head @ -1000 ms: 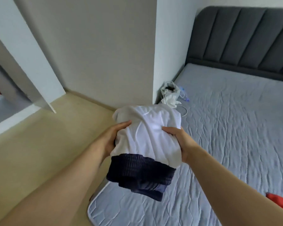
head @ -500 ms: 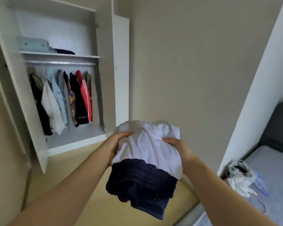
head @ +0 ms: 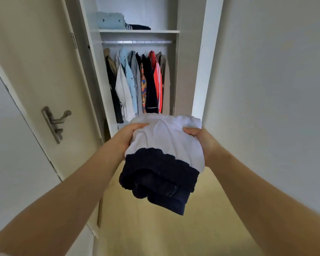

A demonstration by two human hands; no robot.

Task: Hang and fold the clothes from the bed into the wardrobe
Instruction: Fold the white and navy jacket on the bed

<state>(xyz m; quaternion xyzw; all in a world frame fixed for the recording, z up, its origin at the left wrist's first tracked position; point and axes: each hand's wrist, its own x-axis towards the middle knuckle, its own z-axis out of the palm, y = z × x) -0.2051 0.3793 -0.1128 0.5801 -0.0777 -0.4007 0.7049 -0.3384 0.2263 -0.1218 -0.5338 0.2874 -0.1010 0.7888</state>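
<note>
I hold a stack of folded clothes in front of me: a white garment (head: 166, 139) on top and a dark navy garment (head: 159, 180) under it, hanging down at the near side. My left hand (head: 127, 134) grips the stack's left edge and my right hand (head: 199, 138) grips its right edge, thumbs on top. The open wardrobe (head: 199, 71) is straight ahead. Several shirts and jackets (head: 137, 84) hang from its rail. On the shelf (head: 139, 31) above lie a folded light blue garment (head: 111, 21) and a dark striped one (head: 138, 26).
A room door with a metal handle (head: 54, 122) stands at the left. The wardrobe's left door (head: 42, 71) is swung open beside it. A plain wall (head: 270, 89) runs along the right. Light wooden floor (head: 155, 233) lies between me and the wardrobe.
The view has turned left from the bed to face the wardrobe, which is now centred and closer. Both hands keep the same hold on the stack. The bed has left the view.
</note>
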